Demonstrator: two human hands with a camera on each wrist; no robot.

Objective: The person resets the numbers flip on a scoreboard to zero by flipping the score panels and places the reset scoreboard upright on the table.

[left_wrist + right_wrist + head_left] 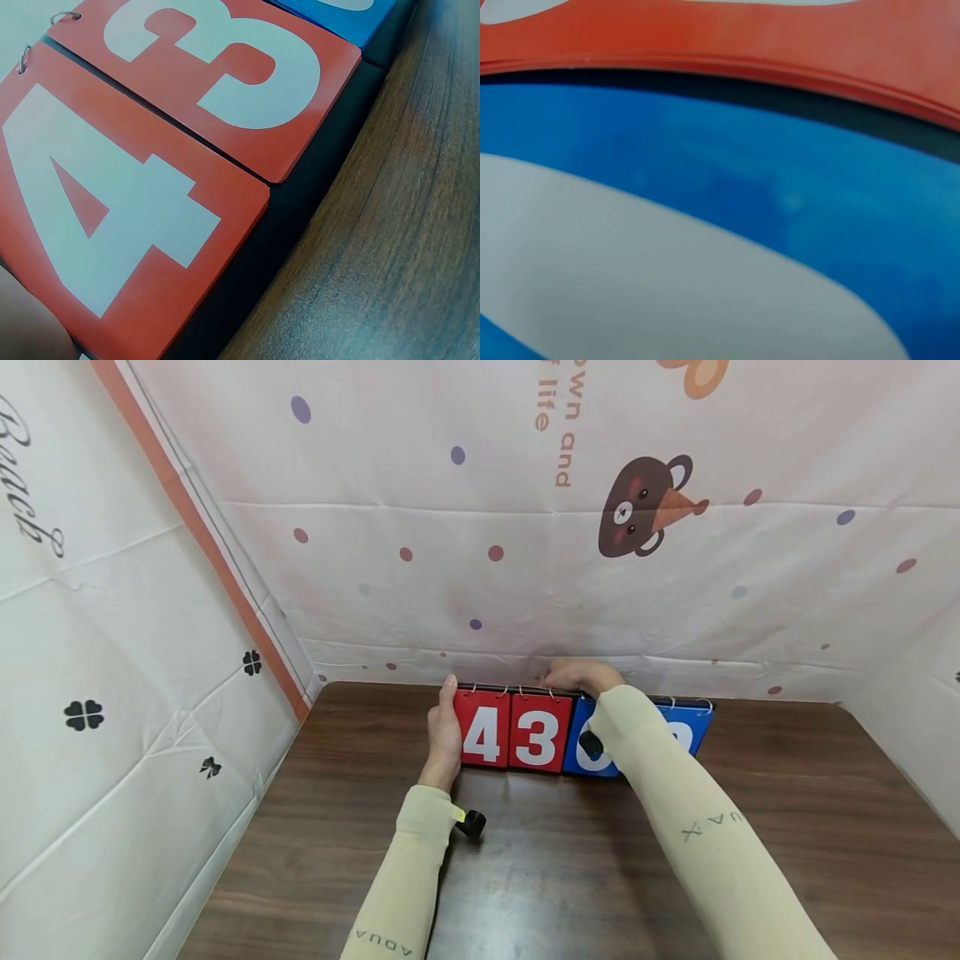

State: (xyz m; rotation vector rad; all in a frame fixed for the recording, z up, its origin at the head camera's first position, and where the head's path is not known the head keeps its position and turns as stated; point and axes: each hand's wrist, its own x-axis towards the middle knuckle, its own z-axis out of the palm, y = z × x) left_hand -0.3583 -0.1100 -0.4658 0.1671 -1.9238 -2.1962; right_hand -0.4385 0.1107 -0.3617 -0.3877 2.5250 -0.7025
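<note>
- The flip scoreboard point(572, 739) is located at the rear of the tabletop point(525, 868), just in front of the printed back sheet point(540, 585).
- The left grip point(444, 727) is closed about the scoreboard's left end, with the thumb at the upper corner.
- The right grip point(581, 674) is placed at the top edge, near the middle; its fingertips are hidden, so how far it is opened, and whether anything is pinched, cannot be told.
- A light load is to be expected. The black backing point(300, 191) is probably stiff, whereas the cards are judged thin, glossy and free to swing on their rings point(24, 61). Hold is best taken at the ends of the backing, since cards could be bent or slip.
- "4" is borne by the left red card point(482, 727) and "3" by its neighbour point(536, 732); the numerals on the blue cards point(686, 725) are partly covered and cannot be read surely.
- "AQUA" is seemingly printed on the left sleeve point(397, 885); an "X" and partial letters are shown on the right sleeve point(697, 810).
- "Beach" is lettered on the side sheet point(75, 610); "own and" and "f life", cut off, are read sideways on the back sheet.
</note>
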